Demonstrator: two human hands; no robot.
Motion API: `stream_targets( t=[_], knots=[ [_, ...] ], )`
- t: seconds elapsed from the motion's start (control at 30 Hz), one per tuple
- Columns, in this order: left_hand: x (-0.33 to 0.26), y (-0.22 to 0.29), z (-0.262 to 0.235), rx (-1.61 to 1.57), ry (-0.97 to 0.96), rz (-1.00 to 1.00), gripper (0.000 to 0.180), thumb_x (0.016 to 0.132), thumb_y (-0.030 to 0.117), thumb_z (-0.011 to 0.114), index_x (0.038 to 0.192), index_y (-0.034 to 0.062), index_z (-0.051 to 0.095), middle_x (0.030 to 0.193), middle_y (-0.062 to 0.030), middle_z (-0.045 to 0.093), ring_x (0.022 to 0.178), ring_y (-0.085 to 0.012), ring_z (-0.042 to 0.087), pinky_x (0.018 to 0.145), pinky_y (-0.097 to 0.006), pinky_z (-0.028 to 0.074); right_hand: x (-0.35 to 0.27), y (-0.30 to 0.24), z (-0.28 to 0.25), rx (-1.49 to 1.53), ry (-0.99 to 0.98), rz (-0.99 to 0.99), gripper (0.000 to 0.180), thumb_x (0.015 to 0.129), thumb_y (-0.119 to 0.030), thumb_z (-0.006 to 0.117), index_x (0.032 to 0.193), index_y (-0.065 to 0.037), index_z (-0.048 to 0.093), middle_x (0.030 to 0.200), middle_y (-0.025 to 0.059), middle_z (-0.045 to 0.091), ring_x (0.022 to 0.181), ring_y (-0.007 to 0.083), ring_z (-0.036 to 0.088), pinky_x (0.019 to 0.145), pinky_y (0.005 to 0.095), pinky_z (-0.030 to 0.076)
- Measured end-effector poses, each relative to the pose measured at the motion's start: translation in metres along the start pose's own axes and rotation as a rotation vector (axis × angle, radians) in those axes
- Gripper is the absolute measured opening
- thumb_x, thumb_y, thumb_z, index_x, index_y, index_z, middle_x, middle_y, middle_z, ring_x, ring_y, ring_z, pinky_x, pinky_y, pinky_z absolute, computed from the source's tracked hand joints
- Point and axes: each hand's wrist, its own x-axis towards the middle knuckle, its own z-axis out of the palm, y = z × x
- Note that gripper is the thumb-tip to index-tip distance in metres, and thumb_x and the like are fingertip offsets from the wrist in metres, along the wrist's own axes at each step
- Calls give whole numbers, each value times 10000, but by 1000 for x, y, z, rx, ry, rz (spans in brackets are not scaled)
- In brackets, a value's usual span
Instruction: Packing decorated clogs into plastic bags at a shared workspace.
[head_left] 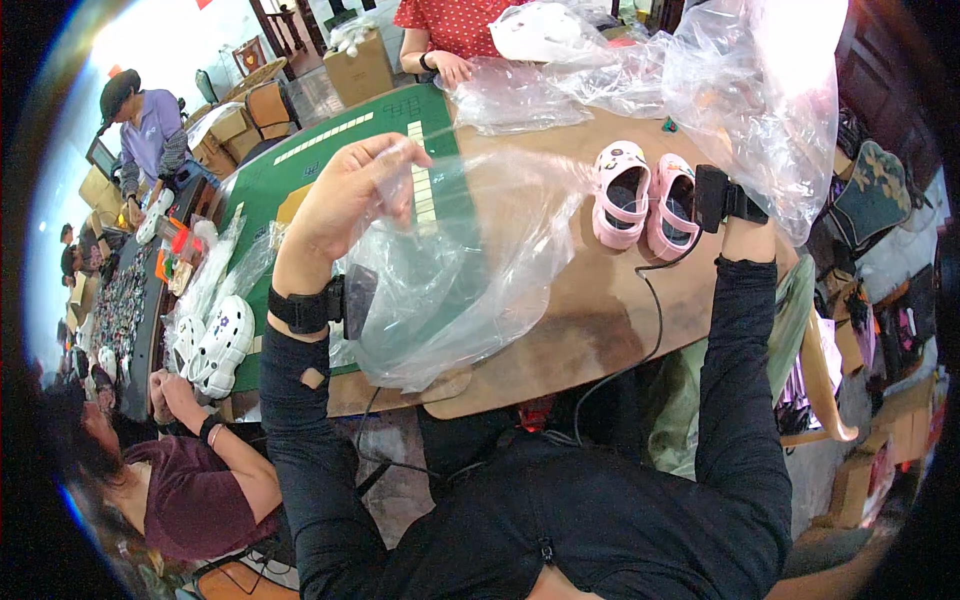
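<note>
My left hand (345, 195) is raised over the table and pinches the top edge of a clear plastic bag (450, 290), which hangs open down to the table's front edge. A pair of small pink clogs (645, 195) stands side by side on the brown wooden table (600, 320), just left of my right wrist. My right hand (742, 212) reaches into a big heap of clear plastic bags (740, 90) at the right. A black wrist strap and the plastic hide its fingers.
A green-topped table (370, 120) adjoins the wooden one. White clogs (215, 345) lie in bags at the left beside a seated person in maroon (190, 490). A person in red (450, 25) handles plastic at the far side. Cardboard boxes (360, 65) stand behind.
</note>
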Motion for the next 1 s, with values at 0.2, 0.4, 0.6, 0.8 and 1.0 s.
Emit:
stream_targets(
  t=[0.2, 0.4, 0.6, 0.8, 1.0],
  knots=[
    [-20, -7, -2, 43, -73, -123, 281, 943, 300, 534, 958, 33, 619, 540, 62, 443, 416, -18, 387, 382, -163, 301, -12, 8, 34, -28, 52, 26, 156, 790, -102, 639, 899, 9, 651, 1100, 139, 590, 1020, 285, 553, 911, 394, 402],
    [-52, -8, -23, 179, -67, -229, 274, 950, 271, 516, 1008, 29, 632, 489, 69, 443, 397, 4, 378, 376, -154, 271, -52, 15, 180, -49, 89, 78, 177, 786, -100, 642, 923, 12, 658, 1134, 142, 587, 1050, 289, 547, 934, 393, 394],
    [-63, -23, -43, 230, -86, -320, 214, 923, 210, 549, 1005, 33, 636, 588, 10, 568, 474, -32, 499, 454, -180, 358, -17, 26, 163, -84, 179, 129, 201, 782, -98, 644, 946, 15, 665, 1168, 144, 583, 1081, 293, 542, 957, 392, 386],
    [-77, -43, -57, 189, 41, -168, 158, 916, 191, 553, 927, 43, 607, 846, -52, 627, 644, -69, 525, 609, -200, 430, 16, 47, 169, -91, 223, 172, 225, 778, -96, 647, 970, 19, 672, 1202, 147, 580, 1112, 297, 536, 980, 391, 379],
    [-81, -59, -34, 95, -96, 64, 154, 909, 147, 489, 893, 28, 587, 1231, -192, 539, 1011, -218, 587, 864, -324, 456, 24, 66, 166, -659, 10, 486, 212, 788, -79, 633, 981, 4, 664, 1236, 135, 558, 1171, 229, 494, 1008, 315, 343]
  ],
)
